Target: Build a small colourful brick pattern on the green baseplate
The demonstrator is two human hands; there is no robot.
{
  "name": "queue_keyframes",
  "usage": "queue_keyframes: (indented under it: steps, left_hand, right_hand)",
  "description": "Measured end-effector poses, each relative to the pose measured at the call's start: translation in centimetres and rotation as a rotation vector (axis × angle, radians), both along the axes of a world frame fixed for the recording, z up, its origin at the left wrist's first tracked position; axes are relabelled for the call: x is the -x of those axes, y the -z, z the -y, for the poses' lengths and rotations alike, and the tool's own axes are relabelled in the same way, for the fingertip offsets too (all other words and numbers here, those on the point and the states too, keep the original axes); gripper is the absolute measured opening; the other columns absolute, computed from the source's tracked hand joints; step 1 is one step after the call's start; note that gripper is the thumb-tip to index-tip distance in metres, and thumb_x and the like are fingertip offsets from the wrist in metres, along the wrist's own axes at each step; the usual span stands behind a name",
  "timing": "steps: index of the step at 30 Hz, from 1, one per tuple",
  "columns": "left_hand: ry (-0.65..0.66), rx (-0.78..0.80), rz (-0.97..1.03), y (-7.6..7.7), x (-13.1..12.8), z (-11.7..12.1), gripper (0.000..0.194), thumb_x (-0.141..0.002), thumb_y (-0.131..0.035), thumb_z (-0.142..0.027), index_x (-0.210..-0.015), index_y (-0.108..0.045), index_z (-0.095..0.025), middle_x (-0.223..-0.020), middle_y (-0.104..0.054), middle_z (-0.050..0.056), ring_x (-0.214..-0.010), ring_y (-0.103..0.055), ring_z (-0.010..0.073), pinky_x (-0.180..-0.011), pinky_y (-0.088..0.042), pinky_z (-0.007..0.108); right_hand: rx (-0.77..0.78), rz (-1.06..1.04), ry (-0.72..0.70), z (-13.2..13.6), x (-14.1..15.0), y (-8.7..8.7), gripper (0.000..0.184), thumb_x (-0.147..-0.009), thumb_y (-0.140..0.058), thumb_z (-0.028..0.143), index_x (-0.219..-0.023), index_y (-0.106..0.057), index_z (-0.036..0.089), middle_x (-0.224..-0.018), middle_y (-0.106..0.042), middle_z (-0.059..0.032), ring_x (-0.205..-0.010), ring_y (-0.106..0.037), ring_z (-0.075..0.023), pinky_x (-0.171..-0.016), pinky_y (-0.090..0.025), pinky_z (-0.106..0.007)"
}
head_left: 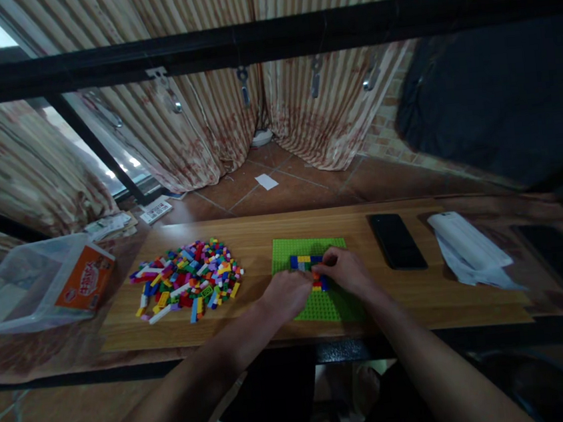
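A green baseplate (296, 250) lies on the wooden table (421, 297) in front of me. On it stands a small build of blue, yellow and red bricks (305, 261). My left hand (288, 293) rests on the plate's left part, fingers curled against the build. My right hand (345, 270) is closed in a pinch at the build's right end, touching the bricks; what it pinches is hidden. A pile of several loose coloured bricks (188, 280) lies to the left of the plate, apart from both hands.
A clear plastic box with an orange label (42, 283) lies at the far left. A black phone (396, 240) and a white folded cloth (469, 245) lie right of the plate. A black bar (263, 38) crosses above. Curtains hang behind.
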State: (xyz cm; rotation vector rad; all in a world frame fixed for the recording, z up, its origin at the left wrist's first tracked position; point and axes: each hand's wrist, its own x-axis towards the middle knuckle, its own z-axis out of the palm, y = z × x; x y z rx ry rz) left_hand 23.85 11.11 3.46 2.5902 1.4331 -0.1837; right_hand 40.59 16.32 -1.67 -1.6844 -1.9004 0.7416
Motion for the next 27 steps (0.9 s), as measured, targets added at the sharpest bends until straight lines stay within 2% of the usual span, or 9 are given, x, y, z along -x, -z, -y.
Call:
queue_keyframes:
  steps: [3,7,14,19,24,27]
  left_hand:
    - [-0.03,-0.002,0.004,-0.2,-0.1,-0.2,0.025,-0.088,-0.039,-0.009,-0.101,-0.06,-0.011,-0.085,-0.068,0.012,-0.085,-0.069,0.0231,-0.077,-0.055,0.034]
    - [-0.06,0.005,0.015,-0.4,-0.1,-0.5,0.022,-0.088,-0.043,-0.011,-0.098,-0.062,-0.012,-0.086,-0.068,0.013,-0.086,-0.068,0.0226,-0.08,-0.054,0.034]
    - [-0.055,0.004,0.033,0.0,0.0,-0.9,0.022,-0.087,-0.042,-0.01,-0.097,-0.062,-0.012,-0.085,-0.068,0.013,-0.086,-0.068,0.0224,-0.081,-0.053,0.035]
    - [-0.059,-0.007,0.073,0.2,0.8,-1.3,0.022,-0.086,-0.044,-0.013,-0.091,-0.065,-0.013,-0.087,-0.069,0.011,-0.085,-0.067,0.0228,-0.077,-0.052,0.033]
    - [-0.217,0.089,0.324,1.1,1.8,-1.8,0.016,-0.083,-0.054,-0.021,-0.08,-0.07,-0.021,-0.079,-0.07,0.0,-0.077,-0.064,0.0138,-0.077,-0.048,0.024]
    - [-0.336,0.135,0.478,1.8,2.2,-1.9,0.009,-0.077,-0.061,-0.022,-0.078,-0.07,-0.021,-0.075,-0.069,-0.003,-0.073,-0.063,0.0117,-0.073,-0.048,0.022]
  right_hand:
    - [-0.013,-0.065,-0.012,0.1,-0.3,0.0,0.026,-0.07,-0.067,0.046,-0.069,-0.062,0.021,-0.072,-0.064,-0.0015,-0.066,-0.058,-0.016,-0.061,-0.042,-0.029]
    - [0.044,-0.161,-0.031,0.2,-0.7,-0.1,0.031,-0.075,-0.06,0.05,-0.073,-0.065,0.02,-0.073,-0.066,-0.0029,-0.066,-0.059,-0.0163,-0.061,-0.043,-0.029]
    - [0.084,-0.205,-0.114,0.1,-1.4,0.5,0.031,-0.067,-0.07,0.047,-0.078,-0.067,0.019,-0.078,-0.066,-0.0026,-0.068,-0.058,-0.0162,-0.062,-0.045,-0.029]
    - [0.091,-0.15,-0.101,0.2,-1.3,0.2,0.033,-0.061,-0.075,0.046,-0.079,-0.066,0.019,-0.079,-0.063,-0.002,-0.067,-0.056,-0.0152,-0.061,-0.044,-0.029]
    - [0.055,-0.099,-0.1,0.4,-1.1,-0.1,0.032,-0.058,-0.077,0.041,-0.079,-0.066,0.019,-0.077,-0.061,-0.0005,-0.065,-0.056,-0.014,-0.06,-0.043,-0.027]
    - [0.025,-0.069,-0.104,0.5,-1.0,-0.1,0.029,-0.058,-0.077,0.037,-0.077,-0.065,0.02,-0.076,-0.06,0.0001,-0.063,-0.055,-0.013,-0.059,-0.042,-0.027]
